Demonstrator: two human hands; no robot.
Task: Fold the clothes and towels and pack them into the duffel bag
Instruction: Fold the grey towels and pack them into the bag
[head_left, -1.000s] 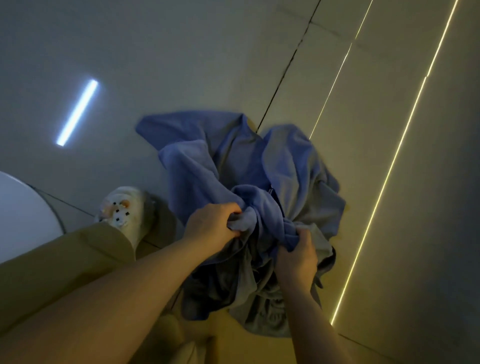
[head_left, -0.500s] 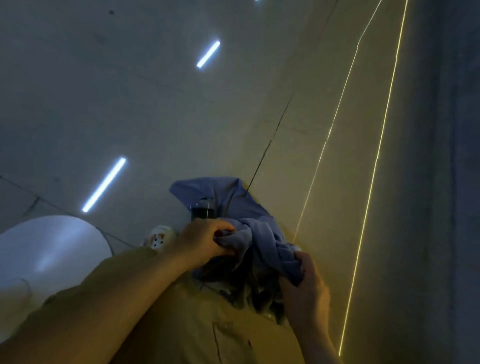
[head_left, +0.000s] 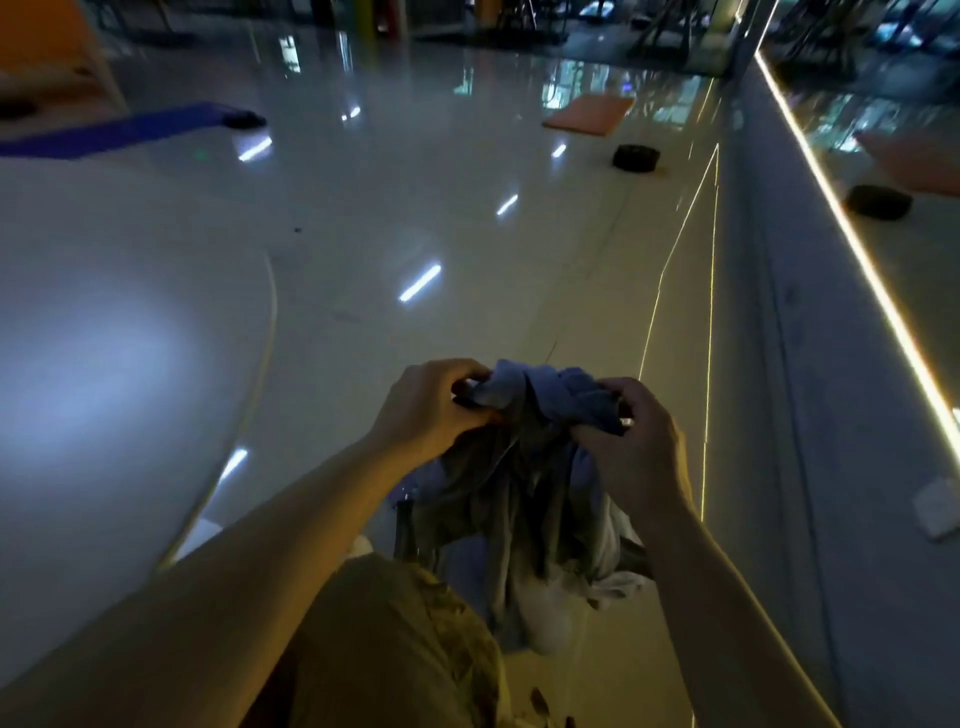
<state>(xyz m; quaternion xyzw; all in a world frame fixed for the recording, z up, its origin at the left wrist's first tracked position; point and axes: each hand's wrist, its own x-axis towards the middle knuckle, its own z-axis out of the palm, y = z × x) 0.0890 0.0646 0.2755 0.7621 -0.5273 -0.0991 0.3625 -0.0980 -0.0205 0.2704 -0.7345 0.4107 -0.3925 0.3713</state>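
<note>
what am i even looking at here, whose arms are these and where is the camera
No machine here: a person wears one camera on the head, looking forward and down, so the arms are their own. The left hand and right hand each have a grip on a crumpled bundle of clothes, blue on top, grey and white hanging below, held up in front of them. Under it is a shiny floor; a white round table sits at the left. An orange mat lies far off. No duffel bag is visible.

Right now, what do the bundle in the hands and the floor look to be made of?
Bundle of clothes: soft woven or knit fabric, matte; it bunches and hangs in limp folds. Floor: hard, glossy, likely polished tile or stone; it mirrors the lights sharply.
</note>
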